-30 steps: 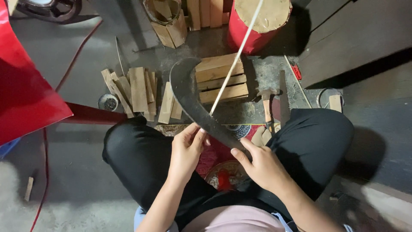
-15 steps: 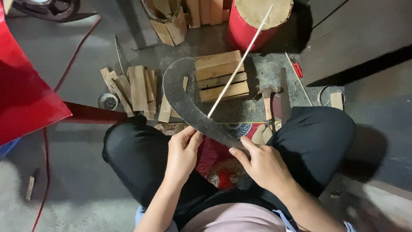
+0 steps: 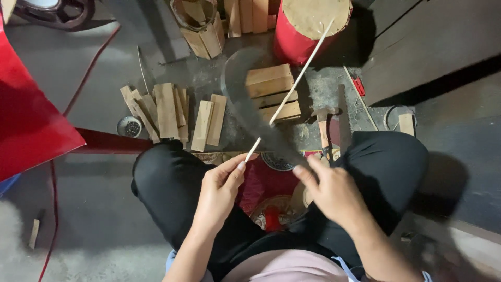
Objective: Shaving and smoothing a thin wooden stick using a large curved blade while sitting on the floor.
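I sit on the floor, my knees in black trousers spread apart. My left hand (image 3: 222, 190) pinches the near end of a long thin pale stick (image 3: 292, 86) that slants up and away to the right. My right hand (image 3: 331, 190) grips the handle of a dark curved blade (image 3: 245, 102), a sickle-like knife whose tip arcs up to the left. The blade crosses the stick near its lower end, just above my left fingers.
Flat wooden blocks (image 3: 172, 112) lie on the floor ahead, with a stacked pile (image 3: 271, 91) under the blade. A red drum (image 3: 308, 23), a hammer (image 3: 323, 125) and a saw blade (image 3: 344, 120) are ahead right. A red panel (image 3: 31, 120) stands left. A patterned red cloth (image 3: 263, 188) lies between my legs.
Both hands have shifted slightly right and down. The blade slid along the stick toward my right, and the stick now tilts a little further right.
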